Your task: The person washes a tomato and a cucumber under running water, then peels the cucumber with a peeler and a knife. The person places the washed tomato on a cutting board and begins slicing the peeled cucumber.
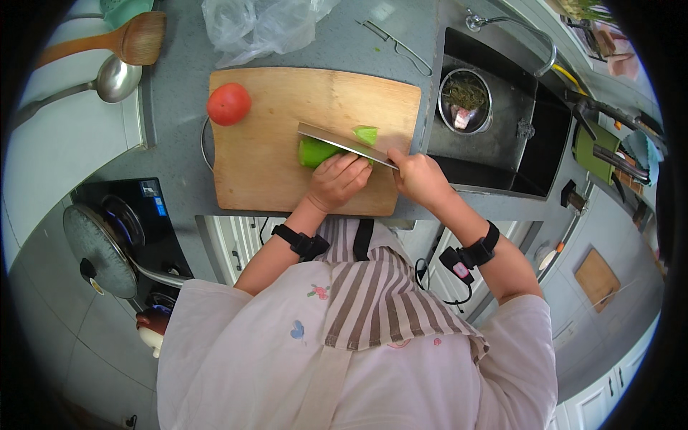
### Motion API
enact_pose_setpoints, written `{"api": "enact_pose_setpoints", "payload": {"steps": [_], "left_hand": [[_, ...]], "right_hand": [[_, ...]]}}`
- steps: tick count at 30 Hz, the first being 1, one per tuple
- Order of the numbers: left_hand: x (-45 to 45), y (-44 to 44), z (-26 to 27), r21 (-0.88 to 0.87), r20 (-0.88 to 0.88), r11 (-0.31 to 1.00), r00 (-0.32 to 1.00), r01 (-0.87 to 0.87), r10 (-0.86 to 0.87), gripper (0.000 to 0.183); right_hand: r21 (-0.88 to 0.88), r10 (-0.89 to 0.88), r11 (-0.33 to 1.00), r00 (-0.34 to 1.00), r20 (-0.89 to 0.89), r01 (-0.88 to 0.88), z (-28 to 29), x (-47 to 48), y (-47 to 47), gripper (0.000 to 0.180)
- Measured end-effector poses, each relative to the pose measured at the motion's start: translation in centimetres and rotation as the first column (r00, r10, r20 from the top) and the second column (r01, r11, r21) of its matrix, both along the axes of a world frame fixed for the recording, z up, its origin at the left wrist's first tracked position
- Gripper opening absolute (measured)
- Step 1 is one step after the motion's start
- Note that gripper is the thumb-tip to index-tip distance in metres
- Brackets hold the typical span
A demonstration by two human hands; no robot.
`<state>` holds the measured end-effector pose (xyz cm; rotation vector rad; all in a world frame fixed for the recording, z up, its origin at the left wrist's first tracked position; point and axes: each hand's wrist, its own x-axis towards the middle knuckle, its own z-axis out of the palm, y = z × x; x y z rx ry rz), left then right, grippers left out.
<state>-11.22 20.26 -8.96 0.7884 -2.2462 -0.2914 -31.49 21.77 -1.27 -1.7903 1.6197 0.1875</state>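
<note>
A wooden cutting board (269,177) lies before me on the grey counter. On it, my left hand (339,180) holds down a green vegetable piece (314,152), fingers curled over its near side. My right hand (422,177) grips the handle end of a kitchen knife (344,143), whose long blade slants across the vegetable's far side. The blade and fingers hide part of the vegetable. A small cut green piece (366,134) rests beyond the blade. A whole red tomato (229,104) sits at the board's far left corner.
A clear plastic bag (258,27) and a metal peeler (395,45) lie behind the board. Right of it is a black sink (510,156) with a metal bowl (465,101) under a faucet (505,20). A lidded pan (99,250) stands on the lit gas stove (166,231) at left.
</note>
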Motion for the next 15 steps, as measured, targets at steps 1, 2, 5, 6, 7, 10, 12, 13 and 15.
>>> {"api": "enact_pose_setpoints", "payload": {"steps": [1,2,5,6,7,10,12,13,15], "left_hand": [[0.0,0.0,0.1,-0.006,0.002,1.000,1.000,-0.003,0.003,0.020],[0.0,0.0,0.0,0.003,-0.003,1.000,1.000,0.000,0.000,0.020],[0.0,-0.1,0.1,0.007,-0.009,1.000,1.000,0.003,-0.003,0.019],[0.0,-0.1,0.1,0.004,-0.012,1.000,1.000,0.005,-0.005,0.019],[0.0,-0.2,0.2,-0.003,-0.012,1.000,1.000,0.001,-0.001,0.018],[0.0,-0.2,0.6,0.005,-0.022,1.000,1.000,-0.002,0.002,0.016],[-0.1,-0.3,1.2,0.051,-0.061,0.999,0.998,-0.003,0.006,0.015],[0.0,-0.3,1.6,0.070,-0.085,0.998,0.996,-0.005,0.011,0.015],[0.1,-0.4,2.6,0.154,-0.078,0.988,0.997,-0.003,0.015,0.015]], "right_hand": [[-0.001,0.001,1.000,1.000,0.007,-0.001,-0.2,-0.1,0.1,0.029],[-0.007,0.001,1.000,1.000,0.011,-0.001,-0.5,-0.3,0.1,0.029],[-0.069,-0.041,0.997,0.997,0.069,0.046,-0.5,-0.4,0.1,0.023],[-0.100,-0.055,0.993,0.996,0.077,0.063,-0.3,-0.4,0.1,0.025],[-0.137,-0.069,0.987,0.994,0.089,0.081,0.0,-0.2,0.0,0.028],[-0.232,-0.112,0.965,0.992,0.063,0.124,1.9,-0.6,-0.7,0.036],[-0.288,-0.153,0.944,0.987,0.043,0.159,3.2,-1.5,-1.6,0.045],[-0.410,-0.087,0.906,0.994,0.065,0.106,3.4,-2.0,-2.5,0.050],[-0.533,0.038,0.846,0.999,0.025,-0.019,3.2,-2.6,-4.3,0.053]]}}
